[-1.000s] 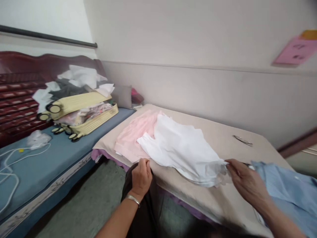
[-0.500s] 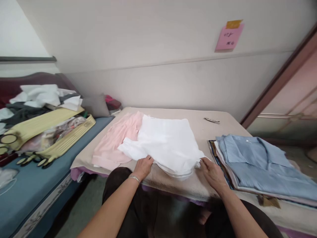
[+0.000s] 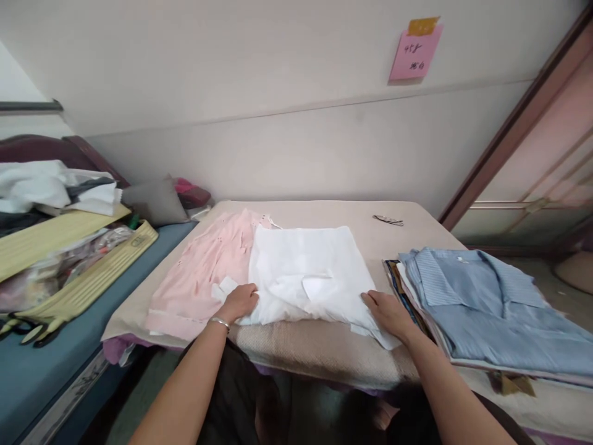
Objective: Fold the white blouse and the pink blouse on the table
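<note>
A white garment point(image 3: 306, 253) lies in front of me on the beige-covered table point(image 3: 296, 340), with its near part folded back over itself in loose wrinkles. My left hand point(image 3: 238, 303) is closed on the garment's left side, beside a small flap of white cloth. At the right side, my right hand point(image 3: 388, 314) pinches the fabric, and a corner of it trails below the fingers toward the table edge. The fingertips of both hands are partly hidden in the cloth. A pink garment point(image 3: 204, 272) is spread just left of the white one, partly touching it.
A stack of folded clothes topped by a light blue shirt point(image 3: 486, 309) sits on the right. Small metal thread snips point(image 3: 388, 220) lie at the back right. To the left, a blue bed point(image 3: 83, 358) holds a yellow woven bag point(image 3: 106, 266). A pink note point(image 3: 416, 52) is taped to the wall.
The near part of the white garment has been folded back away from me. My left hand has moved left and slightly up the cloth. The view has shifted a little.
</note>
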### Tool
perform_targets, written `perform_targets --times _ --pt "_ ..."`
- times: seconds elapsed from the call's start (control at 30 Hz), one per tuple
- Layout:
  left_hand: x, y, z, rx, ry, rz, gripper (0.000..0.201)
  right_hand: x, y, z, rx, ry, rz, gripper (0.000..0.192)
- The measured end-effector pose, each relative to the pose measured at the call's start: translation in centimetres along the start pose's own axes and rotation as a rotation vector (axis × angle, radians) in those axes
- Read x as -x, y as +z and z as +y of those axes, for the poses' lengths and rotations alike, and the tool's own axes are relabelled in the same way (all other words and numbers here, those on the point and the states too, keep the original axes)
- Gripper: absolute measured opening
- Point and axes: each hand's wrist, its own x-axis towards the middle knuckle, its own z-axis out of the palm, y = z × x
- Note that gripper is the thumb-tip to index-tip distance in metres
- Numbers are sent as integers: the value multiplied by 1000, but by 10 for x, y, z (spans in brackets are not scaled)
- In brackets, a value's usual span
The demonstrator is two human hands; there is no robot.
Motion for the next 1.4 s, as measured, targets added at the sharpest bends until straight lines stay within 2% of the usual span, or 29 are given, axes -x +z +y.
perform_targets --times 0.13,0.23,0.3,0.37,0.47,0.53,0.63,0.7,0.8,0.9,1.0,1.17,1.27,1.33,1.4 --pt "0 3 3 -77 -61 95 26 4 -2 5 153 43 110 43" --pt "-1 2 14 -69 30 179 30 4 -8 -1 182 12 211 41" --pt "-3 5 24 25 100 149 32 5 -9 -12 153 -54 287 40" --pt "-5 10 32 189 123 31 36 9 -6 -26 104 -125 340 40" --pt "-8 16 36 457 80 -161 52 14 5 -48 60 -124 299 43" --pt "-10 21 34 607 5 -215 54 17 16 -58 34 -63 208 45" --pt "-13 29 30 732 -38 -180 45 19 32 -65 -69 -2 110 46" --pt "-14 34 28 760 -39 -130 35 19 40 -65 -167 18 100 45" --pt "-15 38 28 838 -73 -75 25 16 43 -59 -328 26 111 40" --pt "-14 35 28 946 -55 -66 23 11 41 -48 -442 22 105 36" --pt "-16 28 24 801 -32 -32 22 7 40 -37 -442 29 57 34" --pt "-30 23 7 417 -73 125 24 8 34 -35 -326 24 -5 27" --pt "-33 28 2 172 -8 75 26 8 20 -34 -161 37 97 23" --pt "-32 33 2 124 21 21 30 6 11 -27 -34 77 186 22" --pt "-31 37 3 107 34 -5 35 4 3 -17 27 118 209 20"
